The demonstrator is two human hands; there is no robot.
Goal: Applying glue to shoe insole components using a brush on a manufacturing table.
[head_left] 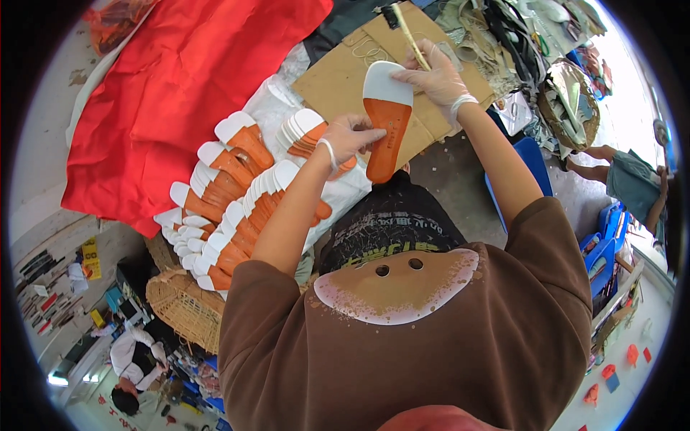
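An orange shoe insole [389, 133] with a white toe end is held up over the cardboard, white end away from me. My left hand [350, 136], in a thin clear glove, pinches it by its left edge near the middle. My right hand [435, 77], gloved too, grips the pale handle of a brush [410, 34] with dark bristles pointing up and away. Its fingertips also touch the insole's white end at the right edge. Left of my left forearm lie several overlapping rows of like insoles [237, 172], orange with white ends.
Brown cardboard [334, 75] lies beneath my hands. A large red sheet [180, 86] covers the far left. Scraps and dark strips [503, 36] heap at the far right. Blue stools [530, 167] stand right, a wicker basket [183, 305] lower left. Other people are at both sides.
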